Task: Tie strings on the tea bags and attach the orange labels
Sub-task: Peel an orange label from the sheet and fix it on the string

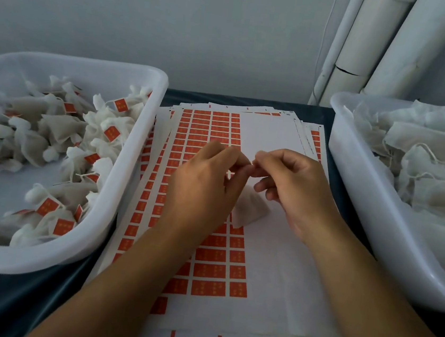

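Right at the centre, both hands meet fingertip to fingertip above the label sheets. The left hand [209, 178] has its thumb and forefinger curled together in a pinch, and the right hand [291, 187] answers with the same pinch, its other fingers loosely bent below. Whatever sits between those fingertips is too small and blurred to name; it could be string or a label, and the view does not settle it.

Just beneath the hands, toward five o'clock of the pinch, a white tea bag [251, 210] lies on the top sheet of orange labels [209, 272], partly hidden by the left hand's fingers. That sheet tops a loose stack of label sheets [277, 119] fanned out toward twelve o'clock, with rows of orange rectangles on its left half and bare white backing on the right.

Over at nine o'clock, a white tub [133, 163] holds finished tea bags [53, 132], each with a small orange tag on its string. At three o'clock, a second white tub [352, 183] is heaped with plain bags [425, 152] carrying no orange. Everything rests on a dark table covering [20, 297], and white pipes [368, 46] stand against the wall at one o'clock.
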